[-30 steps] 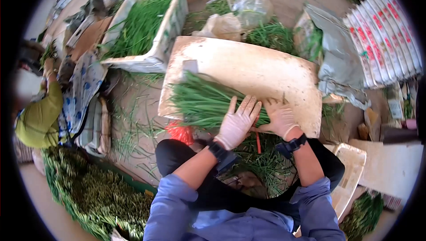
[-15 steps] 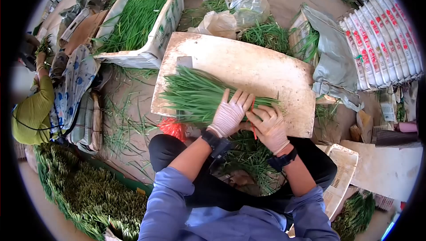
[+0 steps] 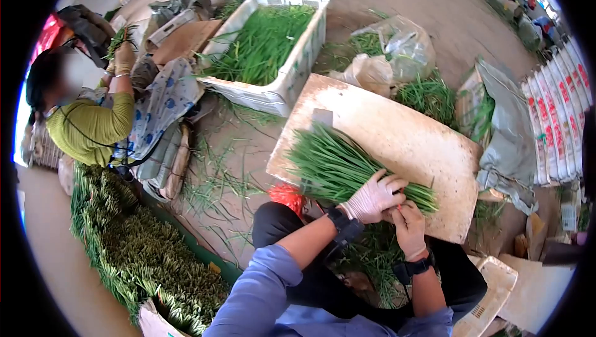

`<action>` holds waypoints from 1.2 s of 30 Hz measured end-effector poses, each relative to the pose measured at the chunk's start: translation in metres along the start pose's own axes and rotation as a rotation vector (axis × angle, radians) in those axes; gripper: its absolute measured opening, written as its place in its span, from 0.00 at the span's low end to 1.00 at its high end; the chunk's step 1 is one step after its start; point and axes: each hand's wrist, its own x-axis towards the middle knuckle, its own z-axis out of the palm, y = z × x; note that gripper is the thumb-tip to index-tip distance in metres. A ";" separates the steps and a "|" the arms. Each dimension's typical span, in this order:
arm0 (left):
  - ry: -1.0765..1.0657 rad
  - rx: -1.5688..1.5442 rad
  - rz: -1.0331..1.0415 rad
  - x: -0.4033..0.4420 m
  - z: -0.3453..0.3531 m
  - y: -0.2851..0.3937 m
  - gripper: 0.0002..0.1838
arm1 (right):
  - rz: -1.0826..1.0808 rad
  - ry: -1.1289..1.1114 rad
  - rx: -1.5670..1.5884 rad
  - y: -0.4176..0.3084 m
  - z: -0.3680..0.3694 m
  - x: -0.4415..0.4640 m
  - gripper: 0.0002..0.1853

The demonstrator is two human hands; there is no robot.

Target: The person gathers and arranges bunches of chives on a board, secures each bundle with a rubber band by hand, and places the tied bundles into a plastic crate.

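Note:
A bundle of long green garlic chives (image 3: 338, 163) lies slantwise on a pale board (image 3: 372, 113) in front of me, its leafy end to the left and its stems to the right. My gloved left hand (image 3: 375, 199) is closed over the stem part, thumb side toward my other hand. Right beside it, at the near edge of the bundle, my gloved right hand (image 3: 410, 228) has its fingers pinched together. A speck of red tie shows at the meeting fingertips; most of it is hidden by the hands.
White crate (image 3: 279, 98) of loose chives beyond the board. Red plastic strands (image 3: 287, 197) by my knee. At left, a person in a green top (image 3: 93, 122) holds some stems; many stacked bundles (image 3: 143, 256) lie below. Grey-covered box (image 3: 506, 126) and white crates (image 3: 559, 113) at right.
My view has swung left, so everything sits further right and lower. The hands have drawn together at the bundle's near side, and the red tie's loose end no longer shows.

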 end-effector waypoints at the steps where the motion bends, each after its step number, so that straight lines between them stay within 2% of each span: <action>1: 0.012 0.014 0.009 -0.001 0.003 -0.002 0.29 | 0.015 0.004 0.080 -0.004 0.002 0.003 0.05; 2: 0.024 0.027 0.020 -0.002 0.007 -0.004 0.29 | 0.091 0.019 0.239 -0.011 0.002 0.001 0.05; 4: -0.019 0.014 0.019 -0.002 0.004 -0.005 0.28 | 0.146 0.006 0.298 -0.014 0.002 0.000 0.05; 7: -0.076 0.070 0.035 -0.004 0.008 -0.010 0.28 | 0.038 -0.030 0.051 0.002 0.001 -0.001 0.05; 10: -0.065 0.088 0.046 -0.006 0.009 -0.010 0.27 | 0.048 -0.048 0.041 -0.002 -0.002 -0.002 0.07; 14: -0.026 0.065 0.031 -0.006 0.011 -0.012 0.24 | 0.111 -0.020 0.208 -0.005 -0.004 -0.005 0.08; 21: -0.014 0.081 0.065 -0.001 0.003 -0.004 0.19 | 0.156 -0.053 0.200 0.002 -0.004 -0.007 0.12; 25: -0.155 0.273 0.146 -0.005 0.012 -0.007 0.21 | 0.109 -0.058 0.120 0.005 0.001 -0.015 0.14; 28: -0.086 0.306 0.159 -0.009 0.027 -0.005 0.17 | 0.226 0.013 0.161 -0.002 0.017 -0.022 0.14; 30: -0.021 0.301 0.146 -0.008 0.029 -0.006 0.13 | 0.041 0.065 0.094 -0.017 0.020 -0.021 0.13; 32: -0.013 0.280 0.113 -0.004 0.024 0.000 0.13 | 0.033 0.091 0.133 -0.044 0.011 -0.021 0.13; 35: 0.050 0.269 0.115 0.007 0.022 -0.001 0.12 | -0.178 0.170 -0.061 -0.059 0.006 -0.014 0.14; 36: 0.071 0.278 0.111 0.008 0.025 -0.001 0.11 | 0.014 0.136 0.080 -0.050 0.007 -0.017 0.13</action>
